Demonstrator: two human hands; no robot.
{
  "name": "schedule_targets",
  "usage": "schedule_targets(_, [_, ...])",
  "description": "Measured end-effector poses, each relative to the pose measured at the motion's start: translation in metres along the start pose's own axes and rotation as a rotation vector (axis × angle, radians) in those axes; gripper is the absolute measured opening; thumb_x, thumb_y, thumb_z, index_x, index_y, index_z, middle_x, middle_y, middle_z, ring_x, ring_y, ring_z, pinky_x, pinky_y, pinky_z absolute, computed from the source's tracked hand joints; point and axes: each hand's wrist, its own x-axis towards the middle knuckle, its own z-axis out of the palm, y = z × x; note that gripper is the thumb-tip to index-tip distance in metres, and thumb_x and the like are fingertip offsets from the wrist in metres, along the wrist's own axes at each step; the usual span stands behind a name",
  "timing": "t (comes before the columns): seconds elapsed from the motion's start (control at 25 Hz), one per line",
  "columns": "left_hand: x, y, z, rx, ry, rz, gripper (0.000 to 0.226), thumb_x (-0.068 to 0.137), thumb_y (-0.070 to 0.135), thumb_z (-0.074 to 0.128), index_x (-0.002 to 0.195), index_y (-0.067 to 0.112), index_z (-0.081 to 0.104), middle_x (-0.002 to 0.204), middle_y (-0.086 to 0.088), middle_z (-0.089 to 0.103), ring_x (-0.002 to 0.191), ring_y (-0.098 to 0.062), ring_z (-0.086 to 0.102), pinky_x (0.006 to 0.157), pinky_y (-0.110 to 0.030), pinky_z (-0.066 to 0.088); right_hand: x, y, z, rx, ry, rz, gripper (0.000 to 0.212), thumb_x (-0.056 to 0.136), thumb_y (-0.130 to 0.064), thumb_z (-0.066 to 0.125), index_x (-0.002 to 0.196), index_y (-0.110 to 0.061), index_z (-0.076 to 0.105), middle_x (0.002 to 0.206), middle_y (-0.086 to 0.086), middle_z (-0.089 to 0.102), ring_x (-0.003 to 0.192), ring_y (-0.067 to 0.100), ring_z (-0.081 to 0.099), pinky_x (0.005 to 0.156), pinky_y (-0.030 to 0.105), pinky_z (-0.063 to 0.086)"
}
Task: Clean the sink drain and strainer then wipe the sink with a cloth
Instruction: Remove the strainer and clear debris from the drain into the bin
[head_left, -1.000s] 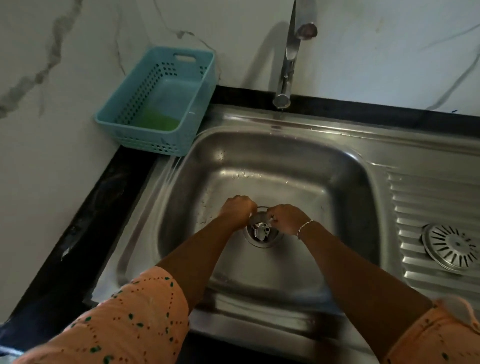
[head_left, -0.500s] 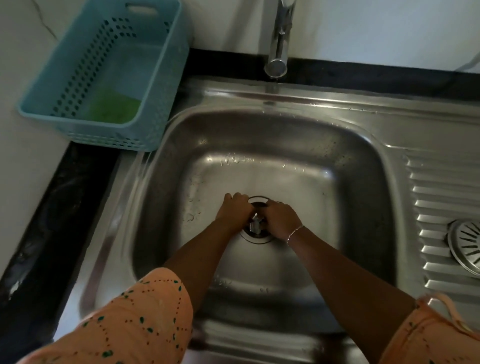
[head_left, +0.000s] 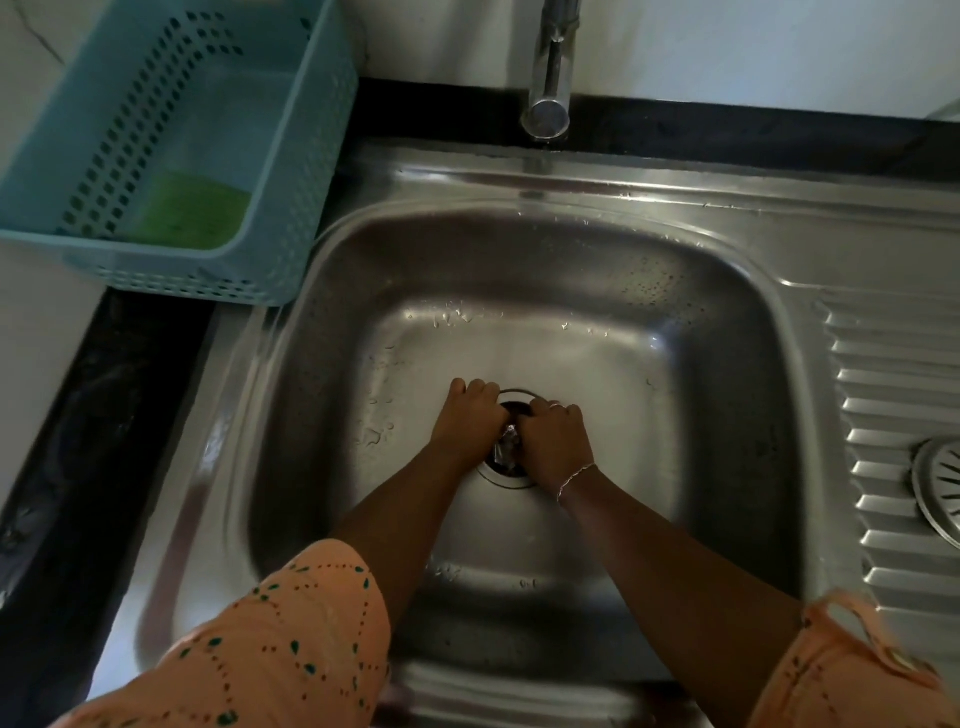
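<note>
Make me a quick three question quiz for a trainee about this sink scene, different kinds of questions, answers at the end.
1. True or false: the strainer lies on the ribbed drainboard.
2. Where are the left hand and right hand? A) on the faucet B) at the drain C) in the basket
3. Fill in: the blue basket holds something ____ in colour.

Key: 1 true. 2 B; both hands meet over the drain opening in the sink basin. 3 green; a green item, too blurred to name, lies in the basket's near corner.

Left hand (head_left: 470, 418) and right hand (head_left: 553, 441) drawn closer together, drain (head_left: 506, 467) seemingly more covered
</note>
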Motion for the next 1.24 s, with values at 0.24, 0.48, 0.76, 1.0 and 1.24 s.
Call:
schedule_targets(0.24, [-0.003,-0.004,-0.002,0.008,0.001,-0.019,0.025,0.090,0.014,0.045,0.107,0.009,0.062,0.115,-0.011,0.053,0.110,-0.029,0.047,0.095,-0.039,0.032,0.001,-0.001,-0.003,-0.031,-0.030,0.017,0.026,0.088,-0.023,0.047,0.110,-0.016,0.061,0.114,0.010,0.062,0.113,0.031,0.049,0.094,0.038,0.032])
schedule_targets(0.48, [-0.007,-0.001,-0.010,-0.098,0.027,-0.087,0.020,0.088,0.014,0.049,0.102,0.011,0.064,0.110,-0.010,0.055,0.107,-0.028,0.049,0.093,-0.038,0.033,0.003,0.017,-0.024,0.004,0.104,0.122,0.022,0.086,-0.020,0.050,0.097,-0.016,0.068,0.103,0.008,0.065,0.104,0.030,0.055,0.087,0.037,0.036])
schedule_targets(0.76, [-0.010,-0.010,-0.016,-0.446,0.084,-0.289,0.019,0.089,0.021,0.054,0.099,0.014,0.069,0.106,-0.009,0.059,0.102,-0.026,0.054,0.092,-0.038,0.035,0.004,0.022,-0.027,0.012,0.078,0.071,0.021,0.087,-0.021,0.052,0.099,-0.016,0.069,0.104,0.010,0.064,0.105,0.031,0.054,0.087,0.037,0.040])
schedule_targets(1.0, [-0.016,-0.018,-0.017,-0.571,0.070,-0.381,0.014,0.084,0.020,0.060,0.091,0.014,0.070,0.102,-0.010,0.060,0.099,-0.025,0.056,0.091,-0.037,0.035,-0.001,0.025,-0.028,0.132,0.075,0.111,0.020,0.085,-0.020,0.056,0.099,-0.019,0.070,0.104,0.010,0.065,0.104,0.031,0.055,0.085,0.035,0.042])
schedule_targets(1.24, [-0.020,-0.014,-0.034,-0.577,0.118,-0.350,0.016,0.086,0.020,0.057,0.091,0.012,0.070,0.103,-0.011,0.061,0.098,-0.027,0.057,0.090,-0.037,0.037,-0.006,0.034,-0.059,0.246,0.210,0.155,0.018,0.080,-0.014,0.059,0.090,-0.018,0.074,0.096,0.011,0.067,0.096,0.032,0.058,0.076,0.031,0.042])
